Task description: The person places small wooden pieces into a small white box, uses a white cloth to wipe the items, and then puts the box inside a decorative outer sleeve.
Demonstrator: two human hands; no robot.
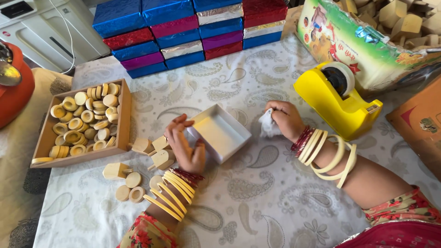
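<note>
My left hand (186,143) rested against the near-left corner of the small white open box (220,132), fingers curled loosely along its wall, steadying it on the paisley tablecloth (257,193). My right hand (285,120) was closed around a crumpled white wad (268,125), paper or cloth, I could not tell which, just beside the box's right edge. Loose wooden pieces (138,165) lay by my left wrist, and the wooden tray (123,120) of pale round caps sat farther left. The yellow tape dispenser (337,102) stood just beyond my right wrist, with foil-wrapped boxes (183,32) stacked at the far edge.
</note>
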